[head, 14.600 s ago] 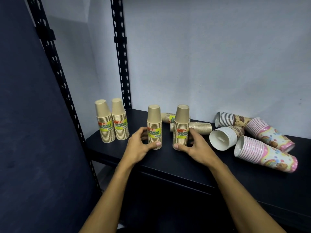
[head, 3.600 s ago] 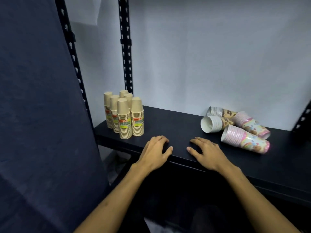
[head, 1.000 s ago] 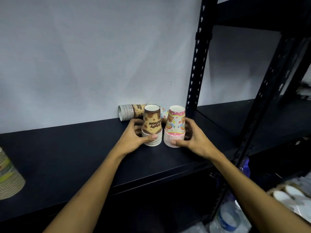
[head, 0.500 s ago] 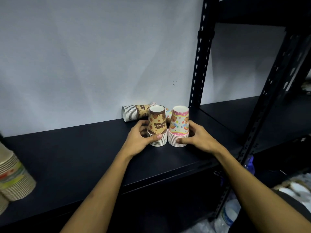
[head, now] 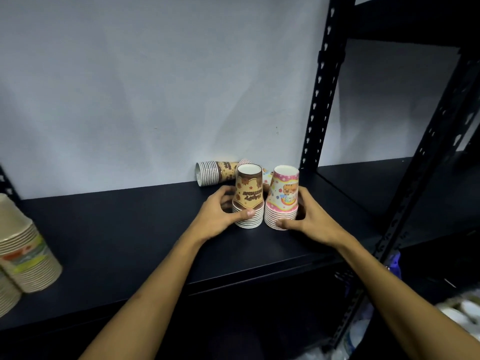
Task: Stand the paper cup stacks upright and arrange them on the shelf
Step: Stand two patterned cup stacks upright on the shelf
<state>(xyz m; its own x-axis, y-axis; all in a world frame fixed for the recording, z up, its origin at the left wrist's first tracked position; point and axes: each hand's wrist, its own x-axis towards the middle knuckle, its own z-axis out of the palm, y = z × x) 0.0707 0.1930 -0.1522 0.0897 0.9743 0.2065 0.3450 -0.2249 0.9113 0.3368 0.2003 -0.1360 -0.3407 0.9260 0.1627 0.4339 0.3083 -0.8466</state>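
Two stacks stand rim-down side by side on the black shelf (head: 124,229). My left hand (head: 219,216) grips the brown patterned cup stack (head: 248,196), thumb across its lower rims. My right hand (head: 307,216) grips the pink patterned cup stack (head: 283,196) the same way. Behind them a second brown patterned stack (head: 215,173) lies on its side against the wall. A bit of another pink stack (head: 266,175) shows between the two upright ones, mostly hidden. Plain kraft cup stacks (head: 24,253) stand upright at the far left edge.
A black perforated shelf post (head: 320,94) rises just right of the stacks, and a second post (head: 426,162) slants at the front right. Another shelf bay (head: 389,188) continues to the right. Blurred white items (head: 457,315) lie below at the lower right.
Both hands keep hold of the two upright patterned stacks, which stay side by side; the view has shifted slightly, so the kraft stacks at the left show a little more.
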